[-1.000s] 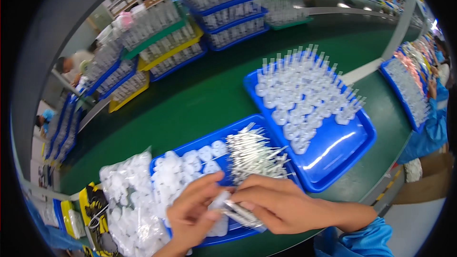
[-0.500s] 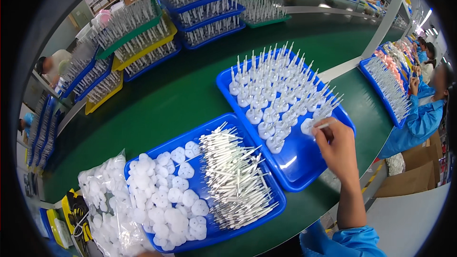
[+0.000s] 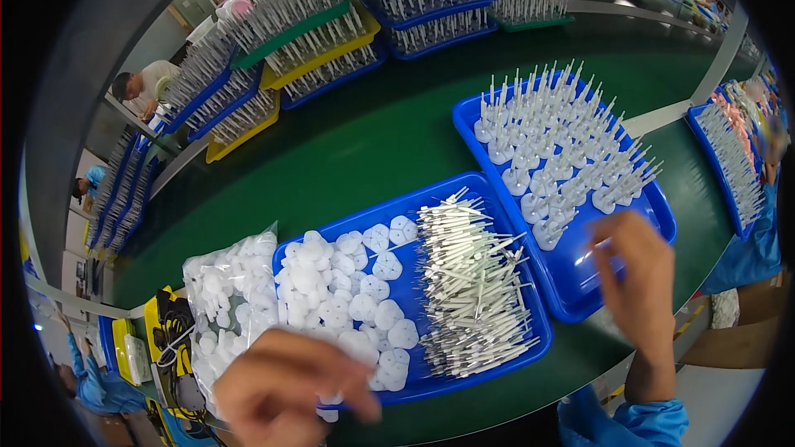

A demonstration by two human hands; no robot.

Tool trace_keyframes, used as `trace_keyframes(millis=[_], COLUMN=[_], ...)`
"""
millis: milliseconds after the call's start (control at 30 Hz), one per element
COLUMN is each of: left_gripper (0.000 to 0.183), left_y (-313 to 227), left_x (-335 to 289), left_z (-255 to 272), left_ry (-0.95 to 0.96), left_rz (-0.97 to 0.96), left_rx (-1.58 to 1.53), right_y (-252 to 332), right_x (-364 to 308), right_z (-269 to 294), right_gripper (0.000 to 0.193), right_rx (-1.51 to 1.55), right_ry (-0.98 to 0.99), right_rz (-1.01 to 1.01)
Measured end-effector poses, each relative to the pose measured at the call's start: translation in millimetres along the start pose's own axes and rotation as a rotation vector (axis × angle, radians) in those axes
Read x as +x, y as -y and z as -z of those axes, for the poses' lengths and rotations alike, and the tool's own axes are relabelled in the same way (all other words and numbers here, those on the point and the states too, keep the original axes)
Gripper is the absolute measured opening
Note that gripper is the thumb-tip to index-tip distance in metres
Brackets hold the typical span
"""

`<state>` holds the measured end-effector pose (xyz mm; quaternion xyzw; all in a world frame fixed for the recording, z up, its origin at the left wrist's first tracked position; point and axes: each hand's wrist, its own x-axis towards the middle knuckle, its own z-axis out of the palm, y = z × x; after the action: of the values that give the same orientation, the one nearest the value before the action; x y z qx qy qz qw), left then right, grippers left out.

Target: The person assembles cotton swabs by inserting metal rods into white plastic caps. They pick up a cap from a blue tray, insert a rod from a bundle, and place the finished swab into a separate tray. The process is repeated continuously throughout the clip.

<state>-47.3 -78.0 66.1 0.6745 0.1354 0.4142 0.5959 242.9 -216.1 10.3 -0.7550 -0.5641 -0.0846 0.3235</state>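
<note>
Table, green: beneath both hands.
Parts tray, blue: between the hands, mostly beyond the left.
Far tray, blue: left of and beyond the right hand.
Right hand: fingers parted, seemingly empty.
Left hand: blurred, fingers loosely spread, nothing visible held.
Stemmed pieces: beyond the right hand; best kept upright, unbrushed.
White discs: just beyond the left hand; best pinched singly.
Pale sticks: right of the left hand; thin, best drawn from the top.
</note>
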Motion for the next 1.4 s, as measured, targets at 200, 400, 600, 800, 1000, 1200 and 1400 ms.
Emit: trace_keyframes(millis=[200, 400, 600, 800, 1000, 1200, 1400], left_gripper=[0.024, 0.03, 0.023, 0.016, 0.015, 0.016, 0.02], left_y=[60.6, 73.9, 75.9, 66.0, 66.6, 68.0, 71.9], left_x=[21.8, 14.9, 15.7, 23.0, 24.4, 22.8, 24.0], left_z=[11.0, 16.1, 23.7, 24.9, 23.5, 23.5, 23.5], left_ry=[0.354, 0.52, 0.492, 0.282, 0.233, 0.216, 0.146], left_rz=[0.126, 0.173, 0.124, 0.149, 0.168, 0.176, 0.126], left_rx=[1.108, 1.242, 1.11, 0.938, 0.867, 0.8, 0.713], right_y=[36.9, 40.4, 33.8, 50.9, 63.2, 52.0, 49.4], right_x=[16.2, 22.3, 32.7, 41.7, 52.3, 56.7, 51.6], right_z=[-33.4, -43.7, -29.2, -47.5, -68.1, -63.6, -64.8], right_gripper=[0.016, 0.01, 0.027, 0.033, 0.035, 0.03, 0.022], right_rx=[0.05, -0.005, 0.173, 0.222, 0.069, 0.104, 0.112], right_ry=[0.406, 0.398, 0.451, 0.564, 0.55, 0.725, 0.642], right_rz=[0.564, 0.689, 0.575, 0.448, 0.498, 0.561, 0.556])
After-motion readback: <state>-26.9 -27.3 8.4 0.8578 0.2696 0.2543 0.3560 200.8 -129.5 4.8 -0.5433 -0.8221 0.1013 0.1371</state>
